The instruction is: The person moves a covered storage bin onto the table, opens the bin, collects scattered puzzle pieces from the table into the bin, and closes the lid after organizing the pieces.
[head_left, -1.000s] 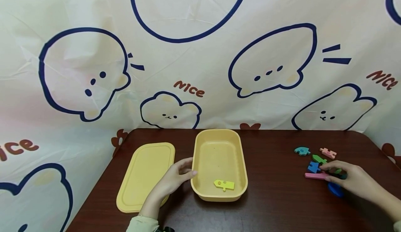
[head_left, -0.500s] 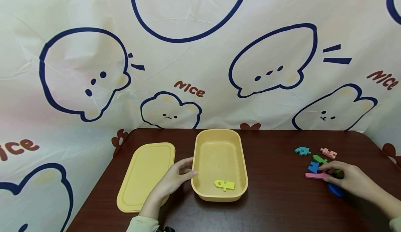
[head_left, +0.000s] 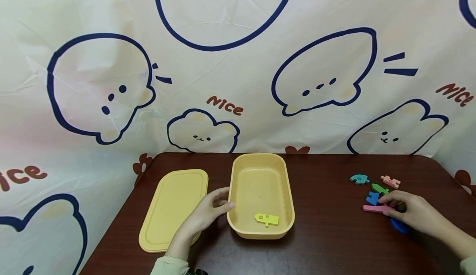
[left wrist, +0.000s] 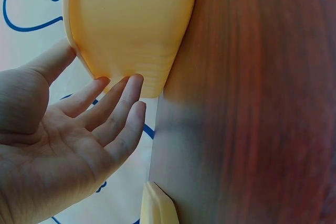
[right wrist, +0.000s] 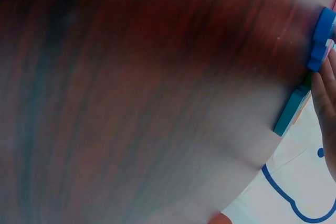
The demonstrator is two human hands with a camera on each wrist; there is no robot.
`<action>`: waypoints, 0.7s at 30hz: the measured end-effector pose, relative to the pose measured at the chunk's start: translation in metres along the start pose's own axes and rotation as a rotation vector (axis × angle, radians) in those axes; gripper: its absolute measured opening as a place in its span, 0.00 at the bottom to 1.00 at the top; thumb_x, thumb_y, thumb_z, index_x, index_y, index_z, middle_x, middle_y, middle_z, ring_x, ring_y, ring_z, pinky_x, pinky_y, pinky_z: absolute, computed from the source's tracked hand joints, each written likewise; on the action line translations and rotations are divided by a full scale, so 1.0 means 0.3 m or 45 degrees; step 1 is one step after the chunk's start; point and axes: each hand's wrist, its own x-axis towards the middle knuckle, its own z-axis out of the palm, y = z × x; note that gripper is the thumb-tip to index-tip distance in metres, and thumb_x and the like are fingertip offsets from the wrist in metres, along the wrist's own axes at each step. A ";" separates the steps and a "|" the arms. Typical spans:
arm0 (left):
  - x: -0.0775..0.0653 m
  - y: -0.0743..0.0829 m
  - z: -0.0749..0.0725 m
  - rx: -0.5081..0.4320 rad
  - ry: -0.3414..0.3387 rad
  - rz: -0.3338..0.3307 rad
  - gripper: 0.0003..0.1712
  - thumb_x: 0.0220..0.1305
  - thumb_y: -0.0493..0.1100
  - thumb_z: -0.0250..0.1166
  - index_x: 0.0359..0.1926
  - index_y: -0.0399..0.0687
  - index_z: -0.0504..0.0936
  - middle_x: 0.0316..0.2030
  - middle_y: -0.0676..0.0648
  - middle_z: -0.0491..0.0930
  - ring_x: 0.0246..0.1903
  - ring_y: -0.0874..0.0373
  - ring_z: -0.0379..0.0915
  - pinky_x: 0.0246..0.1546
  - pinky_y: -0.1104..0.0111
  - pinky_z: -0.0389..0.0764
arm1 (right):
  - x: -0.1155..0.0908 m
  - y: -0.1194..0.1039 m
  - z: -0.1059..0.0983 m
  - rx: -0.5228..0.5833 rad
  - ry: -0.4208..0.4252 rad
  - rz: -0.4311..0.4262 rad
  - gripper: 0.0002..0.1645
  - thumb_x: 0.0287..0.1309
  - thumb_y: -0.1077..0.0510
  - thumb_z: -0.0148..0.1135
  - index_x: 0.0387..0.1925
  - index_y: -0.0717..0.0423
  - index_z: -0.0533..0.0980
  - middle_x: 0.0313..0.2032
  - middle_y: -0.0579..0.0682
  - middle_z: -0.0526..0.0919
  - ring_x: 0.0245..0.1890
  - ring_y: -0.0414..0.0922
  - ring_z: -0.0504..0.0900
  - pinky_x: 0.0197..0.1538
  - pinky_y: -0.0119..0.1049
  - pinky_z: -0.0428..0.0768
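Observation:
My left hand (head_left: 211,209) touches the left wall of a yellow plastic box (head_left: 261,163) in the head view. In the left wrist view, thumb and loosely bent fingers (left wrist: 122,94) rest against its rim and outer side. A yellow puzzle piece (head_left: 267,219) lies inside the box. At the right, my right hand (head_left: 414,211) has thumb and forefinger at either side of a long pink puzzle piece (head_left: 373,208), pinching its right end. A blue puzzle piece (head_left: 372,198) lies by the forefinger, a darker blue piece (head_left: 399,225) under the hand. In the right wrist view only some fingers show.
A flat yellow lid (head_left: 172,209) lies left of the box. Beyond the right hand lie a teal puzzle piece (head_left: 359,179), a light pink one (head_left: 390,181) and a green one (head_left: 379,188). A printed cloth (head_left: 256,81) hangs behind the brown table (head_left: 323,225).
The right thumb and forefinger have drawn slightly closer together at the pink puzzle piece. My left hand and the box have stayed where they were.

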 end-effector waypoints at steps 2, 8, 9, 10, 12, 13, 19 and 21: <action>0.000 0.000 0.000 -0.002 -0.004 0.004 0.30 0.68 0.37 0.65 0.67 0.30 0.67 0.63 0.31 0.70 0.54 0.42 0.75 0.51 0.55 0.77 | 0.000 0.001 0.001 -0.003 0.006 0.006 0.13 0.48 0.62 0.77 0.37 0.50 0.83 0.32 0.39 0.79 0.29 0.29 0.72 0.30 0.30 0.77; 0.001 0.001 -0.001 0.001 -0.010 -0.001 0.31 0.68 0.38 0.64 0.68 0.31 0.67 0.63 0.31 0.70 0.54 0.43 0.75 0.51 0.55 0.77 | -0.002 0.004 0.001 -0.010 0.030 0.012 0.14 0.47 0.63 0.77 0.37 0.49 0.84 0.32 0.38 0.80 0.29 0.28 0.72 0.30 0.30 0.77; 0.001 0.001 -0.001 0.002 -0.010 -0.002 0.31 0.68 0.38 0.65 0.68 0.31 0.67 0.63 0.31 0.70 0.54 0.43 0.75 0.51 0.55 0.77 | -0.003 0.004 0.000 -0.016 0.036 0.007 0.14 0.47 0.64 0.77 0.36 0.48 0.84 0.32 0.38 0.80 0.29 0.28 0.72 0.30 0.30 0.77; 0.001 0.001 -0.001 0.004 -0.009 -0.004 0.31 0.68 0.38 0.65 0.68 0.31 0.67 0.63 0.31 0.70 0.54 0.43 0.75 0.51 0.54 0.77 | -0.004 0.005 0.000 -0.022 0.041 0.003 0.15 0.46 0.64 0.77 0.36 0.48 0.84 0.32 0.37 0.80 0.29 0.28 0.73 0.30 0.30 0.77; 0.001 0.001 -0.001 0.008 -0.007 -0.008 0.31 0.68 0.38 0.65 0.68 0.31 0.67 0.63 0.31 0.70 0.54 0.43 0.75 0.51 0.54 0.77 | -0.006 0.005 0.000 -0.035 0.054 -0.003 0.16 0.45 0.64 0.78 0.36 0.46 0.84 0.32 0.36 0.80 0.30 0.28 0.73 0.30 0.30 0.77; 0.000 0.001 -0.001 0.010 -0.007 -0.010 0.31 0.68 0.38 0.65 0.68 0.31 0.67 0.63 0.31 0.70 0.54 0.43 0.75 0.51 0.54 0.77 | -0.007 0.006 -0.001 -0.040 0.055 -0.008 0.16 0.45 0.64 0.78 0.36 0.46 0.84 0.32 0.36 0.80 0.30 0.28 0.73 0.30 0.30 0.77; 0.002 -0.001 -0.001 0.010 -0.005 0.000 0.31 0.68 0.38 0.65 0.67 0.30 0.68 0.63 0.31 0.70 0.54 0.42 0.75 0.51 0.54 0.77 | -0.011 0.002 -0.008 -0.061 0.065 0.000 0.17 0.43 0.64 0.79 0.36 0.47 0.84 0.33 0.40 0.81 0.29 0.28 0.72 0.30 0.29 0.77; 0.002 -0.001 -0.001 0.010 -0.004 0.004 0.30 0.68 0.37 0.65 0.67 0.30 0.68 0.63 0.31 0.70 0.54 0.42 0.75 0.51 0.54 0.77 | -0.011 -0.001 -0.010 -0.059 0.065 0.010 0.17 0.43 0.64 0.79 0.36 0.47 0.84 0.34 0.41 0.82 0.30 0.28 0.73 0.30 0.29 0.77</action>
